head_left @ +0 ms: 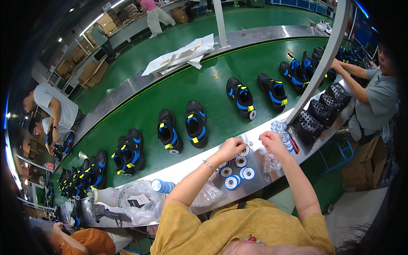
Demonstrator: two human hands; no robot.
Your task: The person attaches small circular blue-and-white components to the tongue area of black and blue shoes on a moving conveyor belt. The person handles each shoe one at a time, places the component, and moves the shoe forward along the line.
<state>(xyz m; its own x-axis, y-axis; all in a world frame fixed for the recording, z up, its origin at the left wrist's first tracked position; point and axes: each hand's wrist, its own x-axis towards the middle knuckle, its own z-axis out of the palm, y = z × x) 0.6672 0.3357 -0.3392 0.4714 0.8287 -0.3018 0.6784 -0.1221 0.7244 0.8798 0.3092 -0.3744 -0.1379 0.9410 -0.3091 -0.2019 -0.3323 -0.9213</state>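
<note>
by white discs [232, 182]: left fingers [239, 145] curled, right fingers [265, 137] pinched, contents unclear

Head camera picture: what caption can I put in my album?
Left hand and right hand near round discs, with black-and-blue shoes along a green surface.

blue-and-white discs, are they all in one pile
No, groups of blue-and-white discs lie on both sides of the left forearm.
</note>
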